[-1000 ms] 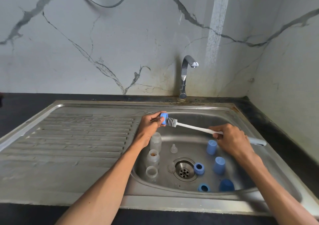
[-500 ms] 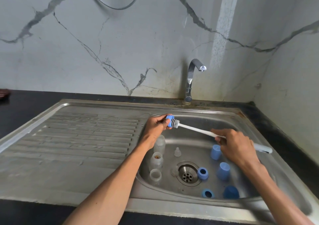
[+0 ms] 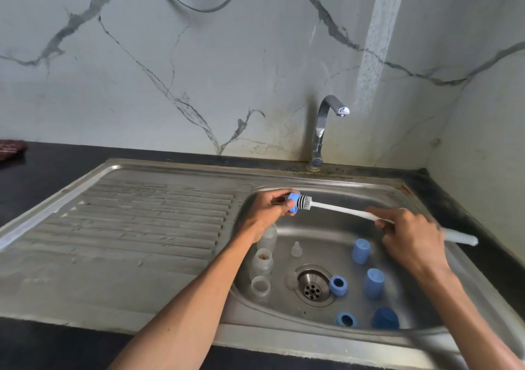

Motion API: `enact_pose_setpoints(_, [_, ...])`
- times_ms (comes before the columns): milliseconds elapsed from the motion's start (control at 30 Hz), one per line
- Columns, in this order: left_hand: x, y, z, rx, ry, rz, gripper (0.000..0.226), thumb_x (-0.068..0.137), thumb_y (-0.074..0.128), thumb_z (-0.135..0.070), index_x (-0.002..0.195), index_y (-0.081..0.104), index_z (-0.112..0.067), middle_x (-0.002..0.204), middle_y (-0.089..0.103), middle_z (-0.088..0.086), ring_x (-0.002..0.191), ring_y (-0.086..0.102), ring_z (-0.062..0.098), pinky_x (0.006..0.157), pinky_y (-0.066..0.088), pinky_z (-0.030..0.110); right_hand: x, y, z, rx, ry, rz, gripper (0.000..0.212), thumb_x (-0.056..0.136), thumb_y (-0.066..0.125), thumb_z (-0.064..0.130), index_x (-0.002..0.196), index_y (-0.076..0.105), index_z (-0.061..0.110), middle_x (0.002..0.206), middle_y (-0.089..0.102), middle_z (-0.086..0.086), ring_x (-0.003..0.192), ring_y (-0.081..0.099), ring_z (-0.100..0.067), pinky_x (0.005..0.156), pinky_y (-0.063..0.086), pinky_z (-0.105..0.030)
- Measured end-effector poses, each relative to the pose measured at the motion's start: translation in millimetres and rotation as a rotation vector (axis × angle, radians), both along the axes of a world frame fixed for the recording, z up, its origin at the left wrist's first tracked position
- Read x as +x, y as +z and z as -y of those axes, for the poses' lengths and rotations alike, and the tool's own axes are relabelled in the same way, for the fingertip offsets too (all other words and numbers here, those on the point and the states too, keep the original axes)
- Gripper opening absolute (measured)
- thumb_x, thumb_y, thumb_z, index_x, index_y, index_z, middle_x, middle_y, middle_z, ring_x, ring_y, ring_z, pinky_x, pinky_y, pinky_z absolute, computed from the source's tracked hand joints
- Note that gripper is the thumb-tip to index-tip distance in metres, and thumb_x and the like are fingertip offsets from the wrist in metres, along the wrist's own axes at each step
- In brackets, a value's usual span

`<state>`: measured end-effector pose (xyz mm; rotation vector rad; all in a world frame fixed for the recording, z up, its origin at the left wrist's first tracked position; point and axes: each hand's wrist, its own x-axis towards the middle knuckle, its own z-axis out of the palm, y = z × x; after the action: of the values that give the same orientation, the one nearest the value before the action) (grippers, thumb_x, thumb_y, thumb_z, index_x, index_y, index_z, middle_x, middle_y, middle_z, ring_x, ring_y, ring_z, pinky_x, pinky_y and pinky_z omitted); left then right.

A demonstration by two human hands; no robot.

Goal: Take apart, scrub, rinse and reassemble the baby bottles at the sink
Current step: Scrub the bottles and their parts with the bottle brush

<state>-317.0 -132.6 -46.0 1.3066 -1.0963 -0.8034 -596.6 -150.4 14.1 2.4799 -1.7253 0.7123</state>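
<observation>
Here, over the sink point(image 3: 369, 190): our left hand point(image 3: 265, 213) pinches a blue ring point(image 3: 292, 203), likely light, rigid, slippery; our right hand point(image 3: 409, 236) grips the brush point(image 3: 341, 210) mid-handle.

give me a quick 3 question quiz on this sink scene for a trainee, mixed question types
1. True or false: water is running from the tap.
2. Multiple choice: the left hand holds A) a clear bottle, B) a blue collar ring, C) a teat.
3. Fill in: the right hand grips the white handle of the ____.

Key:
1. False; no stream shows at the spout.
2. B; the bristles are pushed into it.
3. Bottle brush.
</observation>
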Motion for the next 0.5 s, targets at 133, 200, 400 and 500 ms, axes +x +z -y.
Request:
enact_pose_setpoints(133, [-3, 5, 0, -0.019, -0.002, -0.037, 0.030, 0.092, 0.064, 0.000, 0.110, 0.075, -0.023, 0.107, 0.075, 0.009, 0.092, 0.072, 0.026, 0.096, 0.055, 0.048, 5, -5, 0, 0.248, 0.016, 0.063, 0.039, 0.096, 0.060, 0.018, 0.130, 0.063, 0.036, 0.114, 0.071, -0.010, 0.103, 0.065, -0.030, 0.082, 0.045, -0.036])
enact_pose_setpoints(200, [1, 6, -2, -0.044, 0.010, -0.116, 0.028, 0.093, 0.063, 0.002, 0.115, 0.072, -0.012, 0.110, 0.074, 0.011, 0.095, 0.071, 0.025, 0.095, 0.055, 0.047, 9, -7, -2, 0.242, 0.068, 0.091, 0.040, 0.095, 0.061, 0.014, 0.128, 0.065, 0.035, 0.108, 0.072, -0.008, 0.097, 0.065, -0.029, 0.081, 0.045, -0.035])
enact_pose_setpoints(400, [4, 3, -3, -0.012, -0.064, -0.148, 0.026, 0.093, 0.062, 0.002, 0.117, 0.070, -0.006, 0.112, 0.072, 0.019, 0.098, 0.069, 0.029, 0.091, 0.055, 0.041, 4, -3, -3, -0.253, 0.120, -0.002, 0.039, 0.083, 0.072, 0.007, 0.116, 0.074, 0.028, 0.087, 0.074, -0.007, 0.080, 0.068, -0.032, 0.076, 0.049, -0.039])
enact_pose_setpoints(500, [5, 3, -4, -0.009, -0.129, -0.114, 0.028, 0.092, 0.064, 0.000, 0.118, 0.071, -0.009, 0.113, 0.071, 0.018, 0.102, 0.069, 0.030, 0.094, 0.054, 0.043, 3, -3, -1, -0.042, 0.079, -0.004, 0.037, 0.093, 0.062, 0.017, 0.125, 0.067, 0.035, 0.101, 0.073, -0.006, 0.093, 0.066, -0.029, 0.079, 0.044, -0.039])
